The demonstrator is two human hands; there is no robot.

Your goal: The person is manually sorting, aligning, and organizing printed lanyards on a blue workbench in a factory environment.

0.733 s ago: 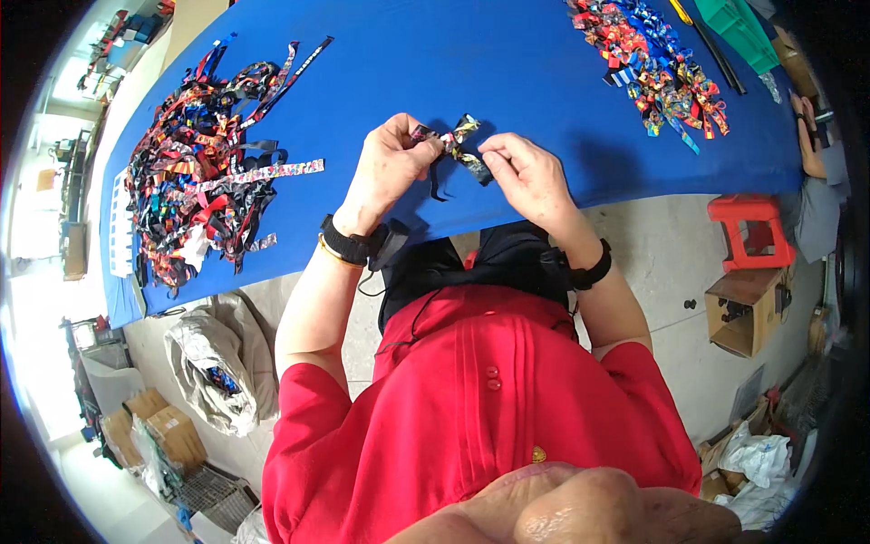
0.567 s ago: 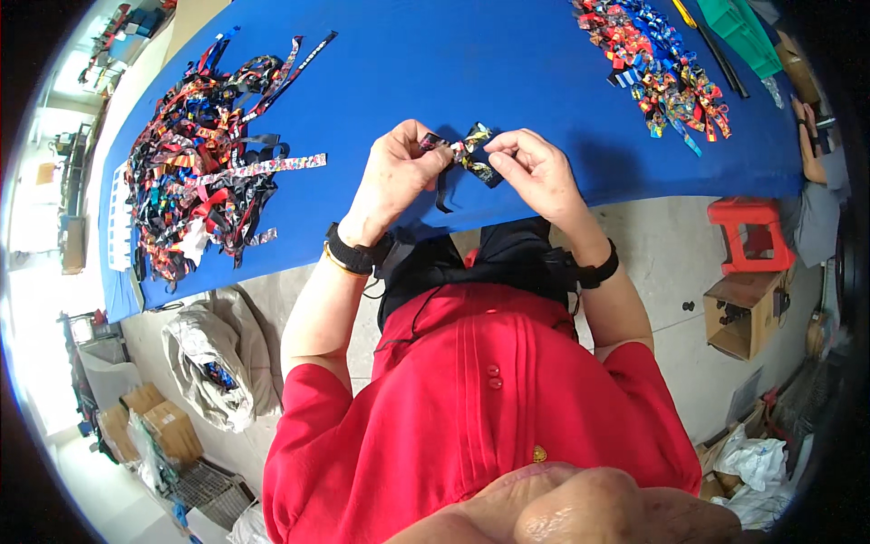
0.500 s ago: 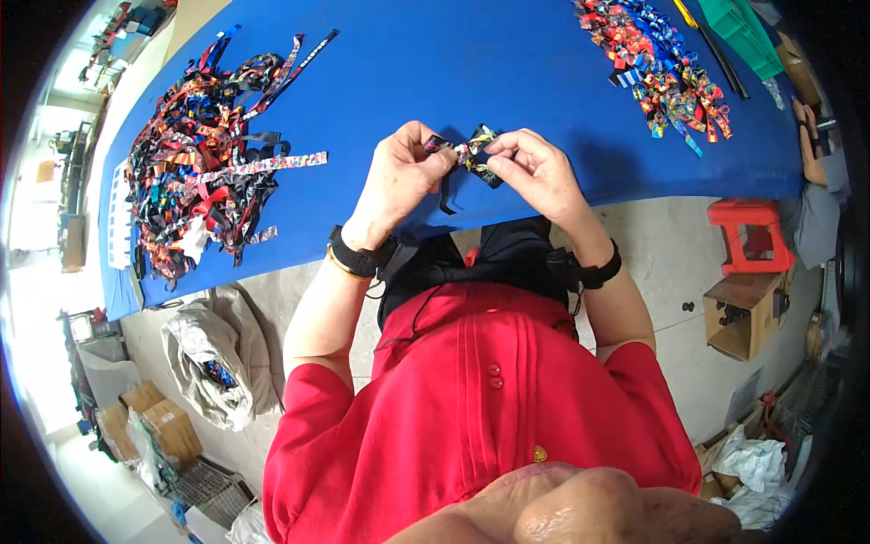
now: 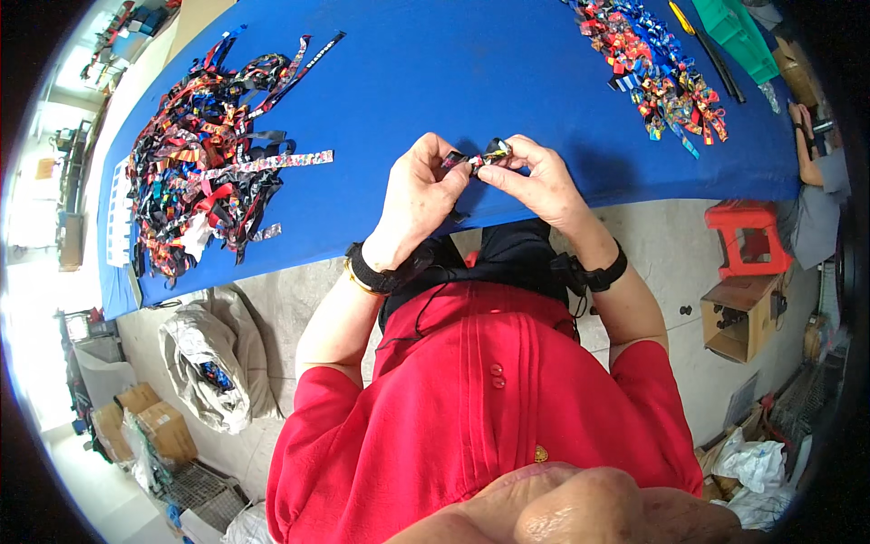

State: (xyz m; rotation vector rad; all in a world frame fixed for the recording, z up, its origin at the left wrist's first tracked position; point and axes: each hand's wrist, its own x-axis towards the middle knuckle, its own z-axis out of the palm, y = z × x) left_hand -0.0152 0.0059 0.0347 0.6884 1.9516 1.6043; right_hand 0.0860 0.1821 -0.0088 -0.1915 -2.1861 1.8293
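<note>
Currently sits bunched at the upper middle of the frame: a dark patterned ribbon (image 4: 494, 152), over the near edge of the blue table (image 4: 390, 91). Pinches its left part between thumb and forefinger of the left hand (image 4: 419, 186). With the right hand (image 4: 541, 186), holds the right part between thumb and bent forefinger, touching close to the middle. Cannot tell the tightness of either pinch, nor the run of the folds hidden behind the fingertips. Shows a dark scrap, probably the ribbon's tail (image 4: 459, 218), below the left fingers. Could lose shape from too hard a tug on the right, slip loose from too light a pinch on the left, or twist from uneven turning. Lies well apart from the heap (image 4: 204, 172) at left and the pile (image 4: 652, 72) at upper right, so unlikely to snag there.
</note>
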